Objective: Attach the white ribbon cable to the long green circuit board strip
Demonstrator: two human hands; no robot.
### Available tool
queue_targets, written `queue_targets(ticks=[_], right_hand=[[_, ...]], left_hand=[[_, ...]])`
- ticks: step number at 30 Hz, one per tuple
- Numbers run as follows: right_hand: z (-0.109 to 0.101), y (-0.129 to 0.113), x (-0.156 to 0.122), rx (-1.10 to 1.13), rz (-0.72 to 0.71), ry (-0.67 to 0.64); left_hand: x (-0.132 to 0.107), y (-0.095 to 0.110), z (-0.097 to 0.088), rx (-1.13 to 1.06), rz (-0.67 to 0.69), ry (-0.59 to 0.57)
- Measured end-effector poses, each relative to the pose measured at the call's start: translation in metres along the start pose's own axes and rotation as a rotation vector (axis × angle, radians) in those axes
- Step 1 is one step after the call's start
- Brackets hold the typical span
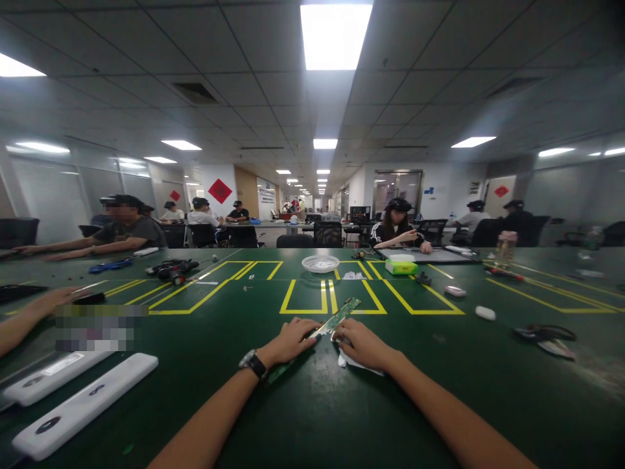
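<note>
While the left hand (288, 342) lays its fingers (305, 330) close together across the PCB strip (342, 316), pressing it to the table (312, 423), the right hand (366, 345) bunches its fingertips (342, 337) at the strip's side; pinch or just touch, can't tell. Strip runs diag. between both sets of fingers, far end poking past them. Prob. held at 2 spots so it can't slide. White tissue (359, 368) under right palm. Bare table beyond fingertips up to white basket (320, 263); white casings (83, 404) well left of left fingers.

Open-plan assembly workshop, long green worktable (312, 404), seated co-workers (398, 228)
</note>
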State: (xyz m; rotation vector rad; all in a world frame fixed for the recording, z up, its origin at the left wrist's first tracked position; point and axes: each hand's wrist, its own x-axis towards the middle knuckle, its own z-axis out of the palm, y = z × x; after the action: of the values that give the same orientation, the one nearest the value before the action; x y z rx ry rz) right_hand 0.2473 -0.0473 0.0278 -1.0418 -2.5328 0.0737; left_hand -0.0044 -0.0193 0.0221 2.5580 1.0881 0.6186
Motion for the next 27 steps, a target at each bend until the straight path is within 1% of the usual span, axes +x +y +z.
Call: queue_targets(ticks=[1,3,7,9,11,13,17,18,20,22,24,27], right_hand=[[-0.001,0.005,-0.001,-0.006,0.015,0.008],[-0.003,0.015,-0.003,-0.02,0.059,0.032],[-0.004,0.031,-0.007,-0.084,0.2,0.081],[-0.002,0.034,-0.008,-0.125,0.264,0.079],[0.001,0.035,-0.009,-0.154,0.298,0.053],[0.004,0.032,-0.009,-0.168,0.307,0.024],[0.008,0.018,-0.007,-0.162,0.274,-0.009],[0.009,0.015,-0.006,-0.156,0.265,-0.009],[0.009,0.008,-0.005,-0.147,0.255,-0.002],[0.009,0.005,-0.004,-0.137,0.255,0.001],[0.01,0.004,-0.003,-0.122,0.26,0.002],[0.011,0.008,-0.004,-0.091,0.261,0.014]], left_hand=[[-0.001,0.003,0.002,0.04,0.028,-0.028],[-0.001,0.008,0.004,0.076,0.061,-0.048],[0.0,0.017,0.0,0.075,0.069,-0.065],[0.0,0.021,-0.001,0.097,0.065,-0.065],[-0.001,0.024,0.0,0.1,0.059,-0.061],[-0.001,0.026,0.003,0.084,0.028,-0.021],[0.001,0.025,0.01,0.107,-0.057,0.167],[0.001,0.025,0.013,0.124,-0.072,0.189],[0.002,0.024,0.018,0.154,-0.1,0.178],[0.002,0.024,0.024,0.159,-0.112,0.134],[0.003,0.025,0.03,0.124,-0.098,0.104],[0.005,0.027,0.036,0.009,-0.088,0.102]])
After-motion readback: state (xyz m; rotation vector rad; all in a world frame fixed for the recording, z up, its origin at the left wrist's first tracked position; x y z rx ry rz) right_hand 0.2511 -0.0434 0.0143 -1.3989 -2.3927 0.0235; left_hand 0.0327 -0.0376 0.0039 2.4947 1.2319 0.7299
